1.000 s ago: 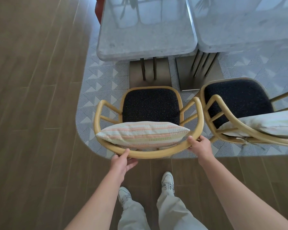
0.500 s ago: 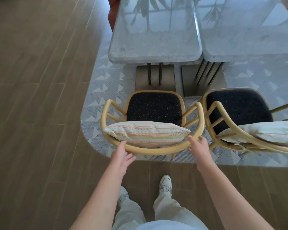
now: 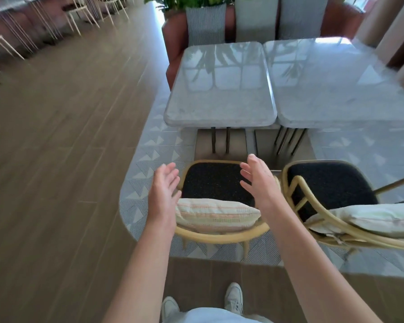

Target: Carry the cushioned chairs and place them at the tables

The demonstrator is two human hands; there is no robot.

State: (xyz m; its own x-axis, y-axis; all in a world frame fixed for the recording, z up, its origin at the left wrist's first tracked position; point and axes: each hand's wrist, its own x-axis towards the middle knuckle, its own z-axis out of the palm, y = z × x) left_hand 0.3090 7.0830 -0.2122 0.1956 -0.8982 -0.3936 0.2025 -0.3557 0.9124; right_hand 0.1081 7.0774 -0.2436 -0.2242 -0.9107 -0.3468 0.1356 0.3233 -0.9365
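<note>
A: Where does the near chair (image 3: 216,183) stand?

B: At 6 o'clock of the left table (image 3: 219,89), dark seat facing the edge, back rail toward the person. Its striped pillow (image 3: 216,215) leans on the rail. All visible legs rest on the patterned rug (image 3: 145,159). I judge it placed.

A: Hands?

B: Neither holds anything. Left hand (image 3: 163,190) hovers at 9 o'clock of the seat, right hand (image 3: 258,180) at 3 o'clock, fingers straight and spread, palms facing each other, both clear of the frame. That reads as a release.

A: The second chair (image 3: 331,183)?

B: At 3 o'clock of the first, just beside it, before the right table (image 3: 336,85), turned slightly askew, with its own pale cushion (image 3: 378,220).

A: Risk?

B: The armrests nearly meet; nudging one chair could shift the other.
</note>
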